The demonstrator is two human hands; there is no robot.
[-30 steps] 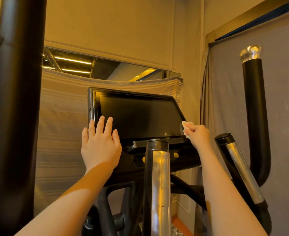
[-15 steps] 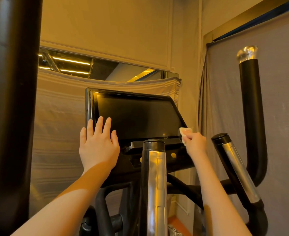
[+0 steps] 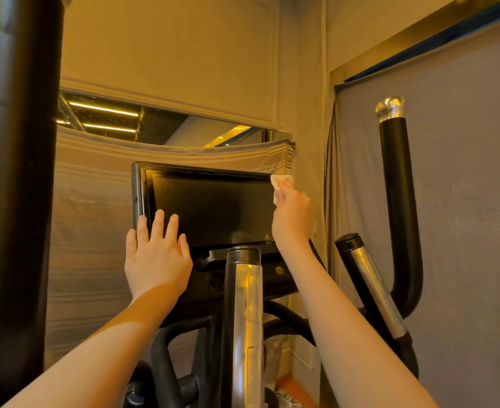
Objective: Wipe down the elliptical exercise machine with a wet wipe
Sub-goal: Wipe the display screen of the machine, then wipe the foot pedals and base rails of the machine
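The right hand (image 3: 291, 219) pinched a white wet wipe (image 3: 281, 185) in its curled fingers and held it against the upper right corner of the elliptical's dark console screen (image 3: 213, 210). The left hand (image 3: 157, 257) lay flat on the console's lower left corner, its fingers (image 3: 157, 223) straight and spread, grasping nothing. A chrome centre post (image 3: 244, 319) stood just below the screen. A black handlebar (image 3: 400, 207) with a shiny cap rose at the right, before a grey curtain (image 3: 463, 201).
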